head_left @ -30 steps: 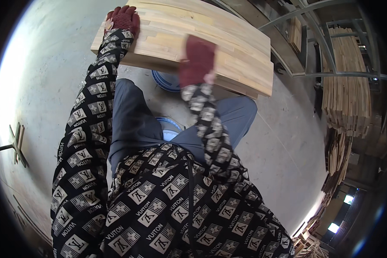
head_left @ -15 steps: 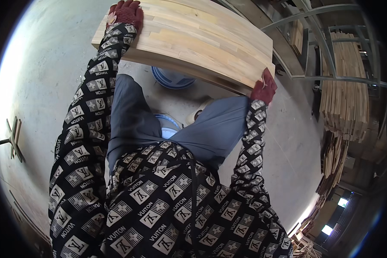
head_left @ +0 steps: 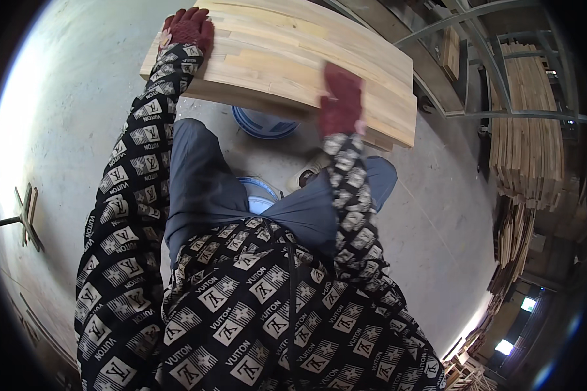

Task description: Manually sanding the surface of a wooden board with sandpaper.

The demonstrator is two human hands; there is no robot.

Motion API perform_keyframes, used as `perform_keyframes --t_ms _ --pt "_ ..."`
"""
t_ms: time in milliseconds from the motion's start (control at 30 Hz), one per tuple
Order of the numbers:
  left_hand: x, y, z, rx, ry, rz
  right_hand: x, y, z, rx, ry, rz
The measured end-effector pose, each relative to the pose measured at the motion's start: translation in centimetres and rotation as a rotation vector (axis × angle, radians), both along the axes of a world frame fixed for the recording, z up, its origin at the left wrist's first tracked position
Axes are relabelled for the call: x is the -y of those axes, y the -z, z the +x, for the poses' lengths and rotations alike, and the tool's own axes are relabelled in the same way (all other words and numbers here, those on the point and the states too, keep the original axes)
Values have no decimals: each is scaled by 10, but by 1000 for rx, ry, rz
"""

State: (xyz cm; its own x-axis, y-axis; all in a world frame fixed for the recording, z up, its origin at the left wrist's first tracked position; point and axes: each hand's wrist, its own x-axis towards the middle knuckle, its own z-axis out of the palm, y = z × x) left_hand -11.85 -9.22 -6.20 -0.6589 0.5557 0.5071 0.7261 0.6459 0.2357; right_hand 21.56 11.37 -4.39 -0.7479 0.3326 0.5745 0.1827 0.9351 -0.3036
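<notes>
Left hand (head_left: 188,31), maroon glove: laid flat on left end of pale wooden panel (head_left: 274,45), fingers slightly apart, pointing far, not wrapped round anything. Right hand (head_left: 342,101), same glove, motion-blurred: over near edge of panel, right of middle; can't tell finger state or whether it touches. Panel lies at far side, in front of the knees, slanting nearer toward the right, top made of joined strips. Another wooden piece (head_left: 377,139) pokes out under its near right edge. Blue round tub (head_left: 264,130) partly under panel; second blue-rimmed round object (head_left: 259,203) between legs, partly hidden. Shoe (head_left: 305,176) by right leg. Right: metal frame (head_left: 496,8), stacked boards (head_left: 527,130). Left: metal stand (head_left: 26,218) on grey floor (head_left: 430,215).
</notes>
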Motion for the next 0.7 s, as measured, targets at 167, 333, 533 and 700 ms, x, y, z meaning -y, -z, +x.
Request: perform_keyframes --t_ms 167,333,533,700 --pt "1 -2 0 -40 -60 -66 -115 -7 102 -88 188 -56" --pt "1 -5 1 22 -83 -97 -66 10 34 -65 677 -112" --pt "1 -3 0 17 -39 -40 71 34 -87 290 -24 107" --pt "0 3 -3 -21 -23 -40 -5 27 -42 -12 -47 -117"
